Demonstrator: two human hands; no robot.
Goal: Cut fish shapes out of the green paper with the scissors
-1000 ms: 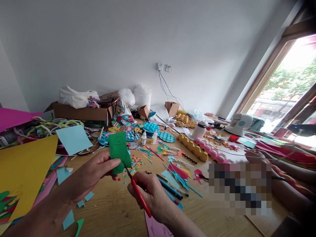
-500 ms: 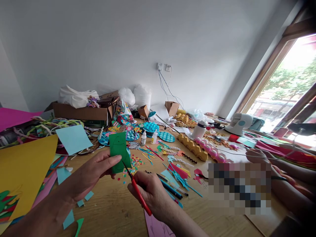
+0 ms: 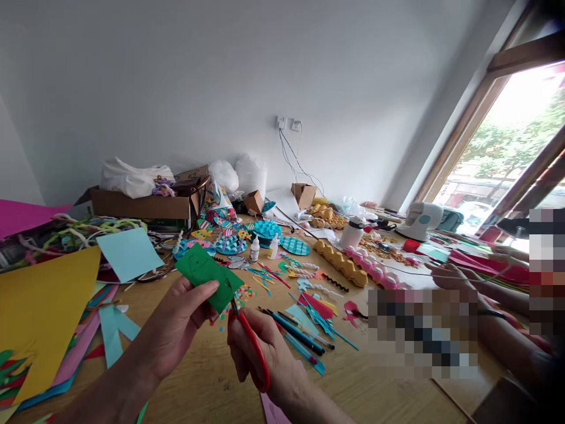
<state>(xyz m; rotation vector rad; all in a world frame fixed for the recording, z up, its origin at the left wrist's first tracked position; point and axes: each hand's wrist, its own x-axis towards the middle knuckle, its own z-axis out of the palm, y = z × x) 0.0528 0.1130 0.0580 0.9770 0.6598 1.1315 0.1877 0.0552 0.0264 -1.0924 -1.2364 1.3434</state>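
Wooden craft table under a pale wall, scissors at a green paper

A pale wall [image 3: 220, 88] rises behind the crowded wooden table [image 3: 344, 377], and a window [image 3: 521, 135] lets in daylight at the right. Above the near part of the tabletop, the left hand [image 3: 183, 312] has a green paper rectangle [image 3: 205, 272] pinched, thumb flat on the front and fingers behind. The paper is tilted and bears dark drawn lines. The right hand [image 3: 269, 350] is curled closed around red-handled scissors [image 3: 259, 350], whose blades meet the paper's lower right edge; how far the blades are spread cannot be told.

Beyond the hands lie paper confetti [image 3: 246, 291], two small white bottles [image 3: 255, 250] standing upright side by side, and several pens [image 3: 304, 340] near the right hand. Farther right, a yellow egg-carton strip [image 3: 339, 263] lies beside a pink one [image 3: 375, 268]. A large yellow sheet [image 3: 48, 312] fills the left side, near a light blue sheet [image 3: 130, 253]. At the far right, another person's forearms [image 3: 498, 330] rest over the table, partly masked by pixelation.
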